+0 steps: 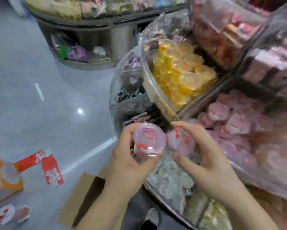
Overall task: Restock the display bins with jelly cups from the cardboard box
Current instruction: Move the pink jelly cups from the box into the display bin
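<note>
My left hand (127, 161) grips a pink jelly cup (148, 140) with red print on its lid, lid facing up. My right hand (205, 156) holds a second pink jelly cup (183, 141), tilted toward the first. Both cups hang at the front corner of the clear display bin (255, 176) filled with pink jelly cups (235, 123). Behind it a clear bin (149, 90) holds yellow jelly cups (181, 75). The brown cardboard box (83, 193) lies open on the floor below my left forearm.
A red and white carton (44, 166) and a stray jelly cup (5, 214) lie on the grey floor at the left. Another round display stand (83, 47) stands at the back. A lower bin (171, 176) of pale sweets sits under my hands. My shoe (151, 216) is below.
</note>
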{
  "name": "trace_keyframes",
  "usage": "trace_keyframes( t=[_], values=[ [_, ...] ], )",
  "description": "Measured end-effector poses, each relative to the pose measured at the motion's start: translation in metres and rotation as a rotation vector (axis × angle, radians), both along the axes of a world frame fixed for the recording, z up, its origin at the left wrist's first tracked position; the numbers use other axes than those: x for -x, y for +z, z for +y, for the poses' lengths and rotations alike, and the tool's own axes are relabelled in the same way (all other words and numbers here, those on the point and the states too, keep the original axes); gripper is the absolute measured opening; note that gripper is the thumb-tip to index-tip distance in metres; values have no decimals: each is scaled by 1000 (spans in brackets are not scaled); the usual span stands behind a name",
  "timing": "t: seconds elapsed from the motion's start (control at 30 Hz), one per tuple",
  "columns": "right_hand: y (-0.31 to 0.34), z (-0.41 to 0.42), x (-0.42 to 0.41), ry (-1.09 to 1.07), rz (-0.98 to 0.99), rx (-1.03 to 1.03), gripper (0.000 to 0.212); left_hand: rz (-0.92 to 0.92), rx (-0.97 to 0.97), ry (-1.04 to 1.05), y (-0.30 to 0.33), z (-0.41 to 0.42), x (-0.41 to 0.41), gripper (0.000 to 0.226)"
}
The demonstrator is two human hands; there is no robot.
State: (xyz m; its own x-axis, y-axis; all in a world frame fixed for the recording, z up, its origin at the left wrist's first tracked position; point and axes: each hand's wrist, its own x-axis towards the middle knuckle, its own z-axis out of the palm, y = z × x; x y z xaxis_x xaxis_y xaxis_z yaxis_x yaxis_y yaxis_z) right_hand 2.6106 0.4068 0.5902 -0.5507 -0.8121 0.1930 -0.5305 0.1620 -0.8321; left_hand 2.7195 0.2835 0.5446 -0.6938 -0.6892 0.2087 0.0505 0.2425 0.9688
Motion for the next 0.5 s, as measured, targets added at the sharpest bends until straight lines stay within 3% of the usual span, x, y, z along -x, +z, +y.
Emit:
trace_keyframes(
  t=[0.23, 0.33, 0.5],
  values=[
    [33, 104, 65, -472, -71, 143, 38, 32, 82, -383, 47, 64, 120, 45],
    [28, 130, 90, -531, 30, -82, 49, -15, 64, -380, 46, 74, 149, 46],
    [6, 128, 120, -443, 250, -503, 56, -107, 47, -436, 27, 71, 164, 43]
  ],
)
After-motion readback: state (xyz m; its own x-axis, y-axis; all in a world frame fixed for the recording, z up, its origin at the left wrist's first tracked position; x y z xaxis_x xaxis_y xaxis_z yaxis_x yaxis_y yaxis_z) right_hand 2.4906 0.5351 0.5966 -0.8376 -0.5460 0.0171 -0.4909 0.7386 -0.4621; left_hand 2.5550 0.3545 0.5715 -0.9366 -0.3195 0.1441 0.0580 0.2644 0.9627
